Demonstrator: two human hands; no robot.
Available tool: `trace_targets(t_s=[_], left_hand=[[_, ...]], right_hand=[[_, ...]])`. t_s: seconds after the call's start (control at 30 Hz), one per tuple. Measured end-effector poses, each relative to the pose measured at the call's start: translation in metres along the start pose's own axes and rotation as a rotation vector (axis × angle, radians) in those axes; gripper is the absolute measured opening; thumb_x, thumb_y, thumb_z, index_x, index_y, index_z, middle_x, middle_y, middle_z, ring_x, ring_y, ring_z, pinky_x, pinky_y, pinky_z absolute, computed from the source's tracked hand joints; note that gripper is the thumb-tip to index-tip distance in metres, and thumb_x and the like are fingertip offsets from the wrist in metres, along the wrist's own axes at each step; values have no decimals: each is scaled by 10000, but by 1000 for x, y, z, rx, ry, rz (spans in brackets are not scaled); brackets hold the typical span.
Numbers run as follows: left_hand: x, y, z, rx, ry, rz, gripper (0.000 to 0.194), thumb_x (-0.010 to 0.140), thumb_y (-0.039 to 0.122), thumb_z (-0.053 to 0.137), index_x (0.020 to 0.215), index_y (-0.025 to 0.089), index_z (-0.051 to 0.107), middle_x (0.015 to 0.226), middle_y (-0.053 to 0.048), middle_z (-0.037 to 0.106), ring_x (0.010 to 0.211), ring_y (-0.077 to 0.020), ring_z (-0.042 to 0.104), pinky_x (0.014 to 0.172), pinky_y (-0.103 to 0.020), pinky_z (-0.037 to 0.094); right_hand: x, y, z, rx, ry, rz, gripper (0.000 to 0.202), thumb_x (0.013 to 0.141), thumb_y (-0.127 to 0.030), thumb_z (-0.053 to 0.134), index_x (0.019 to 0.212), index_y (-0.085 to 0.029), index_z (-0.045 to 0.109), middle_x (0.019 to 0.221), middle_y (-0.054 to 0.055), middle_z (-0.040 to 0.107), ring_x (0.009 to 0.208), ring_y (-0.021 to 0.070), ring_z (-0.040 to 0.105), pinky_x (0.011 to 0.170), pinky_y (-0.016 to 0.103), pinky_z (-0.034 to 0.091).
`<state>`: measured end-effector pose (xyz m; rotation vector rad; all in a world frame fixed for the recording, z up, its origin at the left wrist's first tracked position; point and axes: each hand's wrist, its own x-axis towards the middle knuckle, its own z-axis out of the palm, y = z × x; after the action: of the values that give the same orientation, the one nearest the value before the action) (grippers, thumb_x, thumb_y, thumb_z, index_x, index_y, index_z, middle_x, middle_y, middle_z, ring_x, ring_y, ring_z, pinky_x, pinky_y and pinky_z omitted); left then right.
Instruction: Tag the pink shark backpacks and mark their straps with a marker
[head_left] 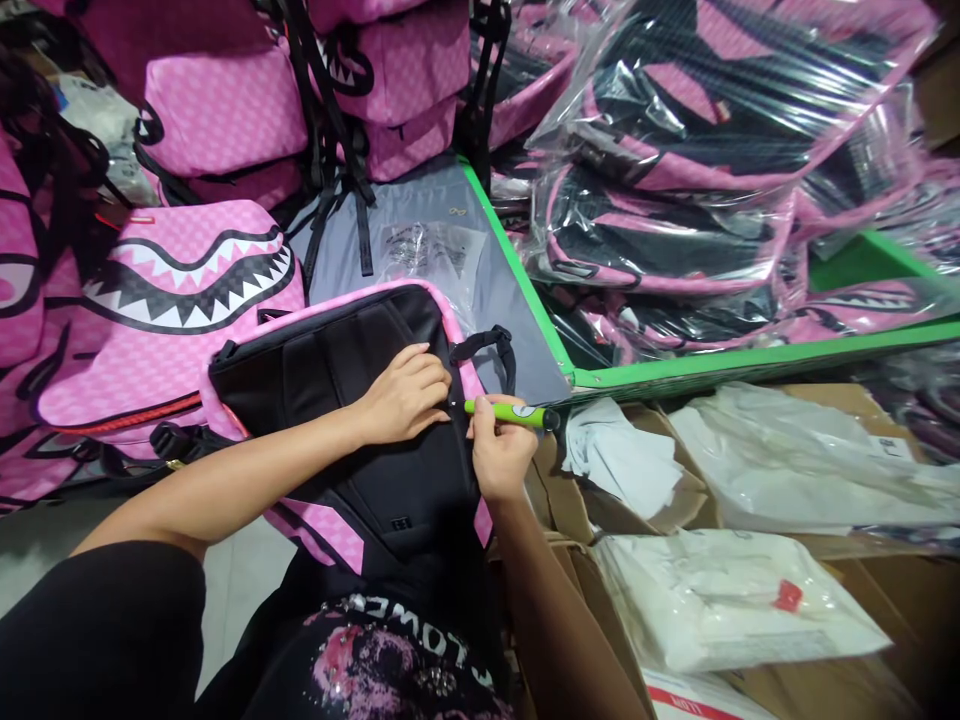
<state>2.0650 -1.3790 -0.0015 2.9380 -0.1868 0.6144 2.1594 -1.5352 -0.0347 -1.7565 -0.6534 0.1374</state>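
Note:
A black backpack back panel (300,370) with pink edging lies across the lap and the table edge. My left hand (407,393) rests on the panel near its right edge, fingers bent and pressed together against the fabric; whether they pinch anything is hidden. My right hand (501,447) is closed around a lime-green pen-like tool (517,412). Its tip points left at the panel's edge, close to my left fingertips, and its dark end points right. A black strap with a buckle (504,345) sticks out just above the tool.
Pink backpacks with shark-teeth prints (195,270) stand at the left and back. A green-edged bin (645,375) holds plastic-wrapped backpacks (675,230). Cardboard boxes with white papers (626,460) and plastic packages (735,600) lie at the right. A clear bag (431,260) lies on the grey surface (517,310).

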Motion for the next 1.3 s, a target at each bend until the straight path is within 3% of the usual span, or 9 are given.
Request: trace_targets(t_s=[0.33, 0.93, 1.3], left_hand=[[-5, -1, 7, 70, 30, 22, 252, 954, 393, 479, 882, 177, 587, 1007, -53, 668, 1056, -194, 547, 1147, -433, 277], [-7, -2, 12, 108, 74, 37, 216, 949, 364, 497, 874, 180, 582, 991, -36, 678, 1045, -179, 566, 1138, -419, 315], [-9, -2, 17, 187, 154, 106, 204, 944, 324, 510, 827, 180, 594, 969, -13, 692, 1024, -158, 577, 1140, -388, 316]], right_hand=[[2, 3, -1, -116, 12, -64, 304, 925, -425, 515, 796, -171, 620, 776, 62, 675, 637, 162, 632, 656, 283, 516], [9, -5, -1, -128, -63, 11, 423, 926, -496, 483, 754, -154, 663, 734, 92, 708, 615, 185, 660, 632, 269, 503], [12, -5, 0, -77, -79, 87, 445, 904, -542, 495, 801, -140, 656, 558, 38, 638, 463, 162, 584, 548, 259, 465]])
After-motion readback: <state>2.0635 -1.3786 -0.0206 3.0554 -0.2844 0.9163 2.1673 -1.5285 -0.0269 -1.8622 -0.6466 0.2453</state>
